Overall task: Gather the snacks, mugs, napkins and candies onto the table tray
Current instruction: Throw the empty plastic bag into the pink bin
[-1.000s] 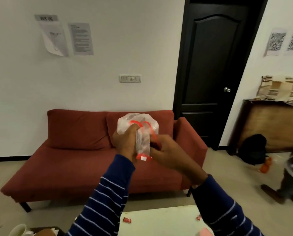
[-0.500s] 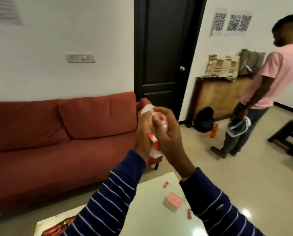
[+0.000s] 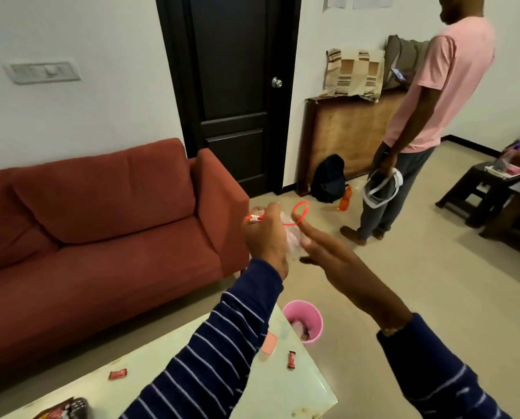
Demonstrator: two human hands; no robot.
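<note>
My left hand (image 3: 266, 237) is closed around a crumpled clear plastic bag (image 3: 293, 237) with red printing and a red strip (image 3: 254, 218), held up in front of me above the floor. My right hand (image 3: 337, 264) is beside it with fingers spread, touching the bag's right side. A red loop (image 3: 300, 210) sticks up from the bag. On the pale table (image 3: 282, 394) lie red wrapped candies (image 3: 292, 359) (image 3: 118, 374), a pink card (image 3: 269, 343) partly under my left sleeve, and a dark snack packet (image 3: 62, 411) at the lower left.
A pink bin (image 3: 303, 322) with wrappers inside stands on the floor by the table's far corner. A red sofa (image 3: 101, 225) is to the left. A person in a pink shirt (image 3: 428, 116) stands to the right, near a dark stool (image 3: 476, 189).
My view has swung right and down. My right hand has let go of the bag and spread its fingers; the left hand keeps the bag. The pink bin has come into view.
</note>
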